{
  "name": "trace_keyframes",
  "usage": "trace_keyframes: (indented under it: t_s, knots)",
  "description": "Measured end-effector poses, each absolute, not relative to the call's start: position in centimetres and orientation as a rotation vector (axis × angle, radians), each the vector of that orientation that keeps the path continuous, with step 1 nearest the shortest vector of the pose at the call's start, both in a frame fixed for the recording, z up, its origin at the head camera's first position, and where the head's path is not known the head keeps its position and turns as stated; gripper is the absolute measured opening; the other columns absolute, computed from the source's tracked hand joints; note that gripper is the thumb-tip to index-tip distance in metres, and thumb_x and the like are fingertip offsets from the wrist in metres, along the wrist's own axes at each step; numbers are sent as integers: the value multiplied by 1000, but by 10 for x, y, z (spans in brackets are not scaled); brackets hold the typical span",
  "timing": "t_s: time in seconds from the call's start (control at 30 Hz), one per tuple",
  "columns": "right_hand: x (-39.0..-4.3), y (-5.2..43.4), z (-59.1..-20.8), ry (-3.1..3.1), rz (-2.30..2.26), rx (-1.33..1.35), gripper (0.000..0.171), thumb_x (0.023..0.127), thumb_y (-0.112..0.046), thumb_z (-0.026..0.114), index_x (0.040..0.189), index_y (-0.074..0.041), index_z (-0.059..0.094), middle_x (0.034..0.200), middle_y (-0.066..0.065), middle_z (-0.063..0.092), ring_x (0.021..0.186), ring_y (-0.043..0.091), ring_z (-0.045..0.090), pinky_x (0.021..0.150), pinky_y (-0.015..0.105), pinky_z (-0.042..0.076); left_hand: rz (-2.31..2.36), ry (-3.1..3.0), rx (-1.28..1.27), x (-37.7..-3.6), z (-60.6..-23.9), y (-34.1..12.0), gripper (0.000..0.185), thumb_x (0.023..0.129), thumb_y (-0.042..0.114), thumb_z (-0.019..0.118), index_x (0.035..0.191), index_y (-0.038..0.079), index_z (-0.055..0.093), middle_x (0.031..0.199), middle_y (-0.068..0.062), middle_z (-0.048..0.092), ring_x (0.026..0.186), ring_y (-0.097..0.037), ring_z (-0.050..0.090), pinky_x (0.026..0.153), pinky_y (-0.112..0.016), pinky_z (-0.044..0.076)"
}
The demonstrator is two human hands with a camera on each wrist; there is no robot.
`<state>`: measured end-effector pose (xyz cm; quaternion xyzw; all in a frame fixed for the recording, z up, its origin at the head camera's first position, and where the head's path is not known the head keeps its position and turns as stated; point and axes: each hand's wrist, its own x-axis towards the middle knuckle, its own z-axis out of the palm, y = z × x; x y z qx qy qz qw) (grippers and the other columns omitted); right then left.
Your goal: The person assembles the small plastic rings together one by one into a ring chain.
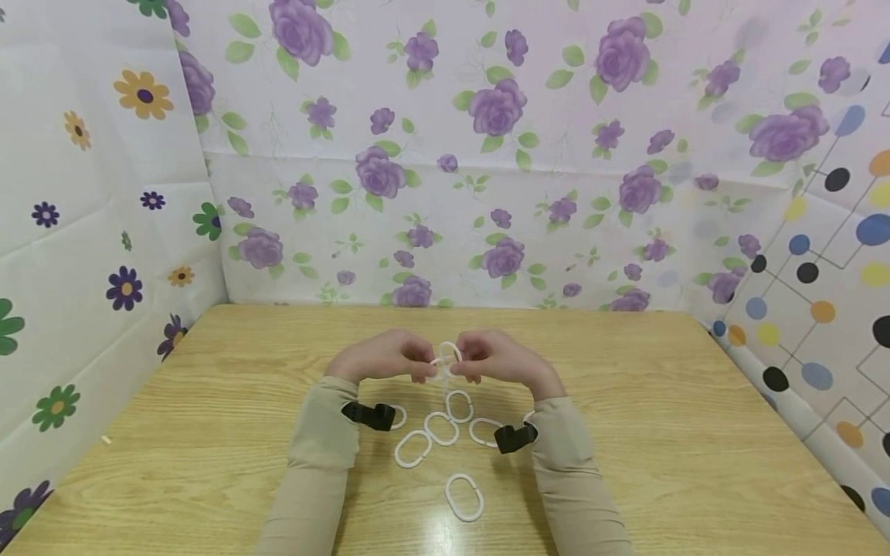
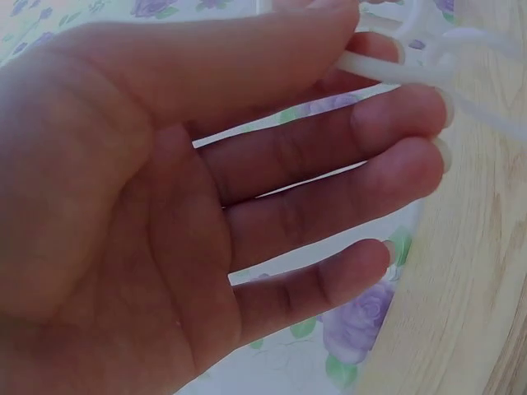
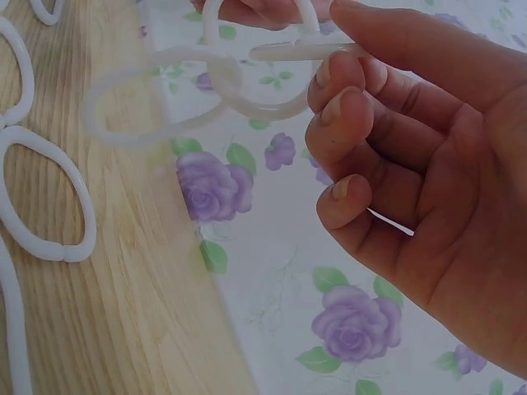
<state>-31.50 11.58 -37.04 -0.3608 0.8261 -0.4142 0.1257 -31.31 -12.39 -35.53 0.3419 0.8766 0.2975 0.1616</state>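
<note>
Both hands meet over the far middle of the table, working on white plastic oval chain links. Between thumb and index finger, my left hand (image 1: pixel 385 357) pinches one link (image 2: pixel 370 67); its other fingers extend loosely. My right hand (image 1: pixel 506 361) pinches another link (image 3: pixel 288 52), seen nearly edge-on in the right wrist view, its other fingers curled. That link overlaps the upright link (image 3: pixel 263 109) at the left hand. From there a further link (image 3: pixel 123 140) hangs toward the table. Fingers partly hide where the held links meet.
Below the hands, several white links (image 1: pixel 397 450) lie in a joined row. A single link (image 1: pixel 448 494) lies nearer the front, and another (image 1: pixel 472 432) is partly behind the right wrist's black camera (image 1: pixel 514 439). Patterned cloths surround the wooden table (image 1: pixel 208 432).
</note>
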Motion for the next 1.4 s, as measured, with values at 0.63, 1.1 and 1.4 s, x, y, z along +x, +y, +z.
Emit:
trace_keyframes:
  t_s: [0.63, 1.1, 1.4]
  knots:
    - [-318, 124, -373, 2405, -1298, -1031, 13, 94, -13, 62, 90, -4, 53, 70, 8, 62, 64, 15, 59, 64, 29, 49, 893, 2444, 984, -314, -355, -126, 19, 95, 22, 61, 95, 5, 69, 84, -2, 69, 76, -14, 62, 72, -29, 48]
    - [-317, 125, -371, 2365, -1350, -1011, 18, 90, -7, 66, 86, -4, 48, 77, 6, 59, 72, 21, 63, 70, 32, 54, 911, 2384, 921, -314, -358, -125, 16, 95, 26, 60, 96, 13, 68, 85, -1, 68, 79, -12, 61, 79, -32, 48]
    - [-316, 120, -370, 2411, -1254, -1034, 16, 89, -9, 68, 87, -7, 52, 77, 1, 49, 64, 12, 49, 61, 25, 42, 990, 2446, 910, -314, -356, -125, 21, 98, 35, 56, 102, 16, 66, 88, -8, 71, 86, -24, 66, 85, -38, 49]
